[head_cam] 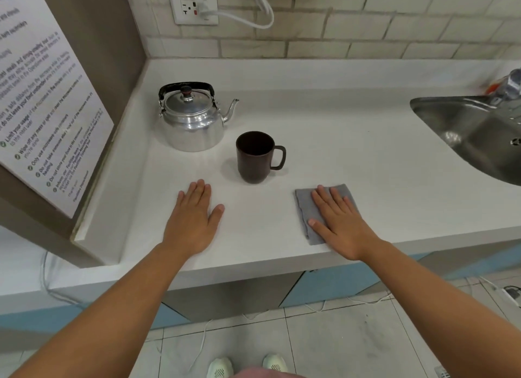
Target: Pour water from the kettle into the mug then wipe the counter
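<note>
1. Fingers of the left hand [194,217]: extended and held close together, thumb angled out to the side; the palm lies flat on the bare counter [352,158], gripping nothing.
2. Fingers of the right hand [342,222]: extended and slightly fanned, thumb pointing toward the left hand; the palm presses flat on a folded grey cloth [306,205], which lies on the counter near its front edge. The cloth's left and far margins show beyond the hand.
3. Both forearms reach in from the lower corners, bare, crossing the counter's front edge.
4. Mug [255,158]: dark brown, upright, handle turned toward the right; it stands on the counter between the two hands and just beyond them, touching neither. Its interior is dark; whether it holds water cannot be told.
5. Kettle [193,118]: polished metal, lid on with a dark knob, black handle raised over the lid, spout pointing right; it stands behind and to the left of the mug, near the corner, apart from the mug.
6. Sink [465,124]: steel basin set into the counter at far right, well apart from the mug.
7. Wall outlet [194,7]: on the tiled backsplash above the kettle, with a white cable plugged in.
8. Printed notice [48,96]: fixed to the side panel at left.
</note>
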Tool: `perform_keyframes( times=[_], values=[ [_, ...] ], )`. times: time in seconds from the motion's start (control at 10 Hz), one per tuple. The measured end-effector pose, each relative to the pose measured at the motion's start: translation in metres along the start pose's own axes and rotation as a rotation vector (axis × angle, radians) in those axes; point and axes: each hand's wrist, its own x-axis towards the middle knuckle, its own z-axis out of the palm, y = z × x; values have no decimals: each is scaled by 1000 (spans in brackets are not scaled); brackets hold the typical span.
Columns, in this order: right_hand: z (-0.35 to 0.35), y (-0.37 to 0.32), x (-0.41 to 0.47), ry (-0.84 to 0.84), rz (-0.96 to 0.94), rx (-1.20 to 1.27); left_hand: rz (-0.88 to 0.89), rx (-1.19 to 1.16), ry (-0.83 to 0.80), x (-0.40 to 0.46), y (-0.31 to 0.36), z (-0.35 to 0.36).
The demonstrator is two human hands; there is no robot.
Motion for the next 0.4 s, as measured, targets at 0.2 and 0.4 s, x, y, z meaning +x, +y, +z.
perform_keyframes(
  times=[0.2, 0.4],
  values=[
    [-11, -1, 3, -38, 7, 43, -6, -7, -44, 0, 2, -6],
    [-75, -10, 33, -266, 66, -66, -67, 47, -398, 27, 4, -57]
  ],
)
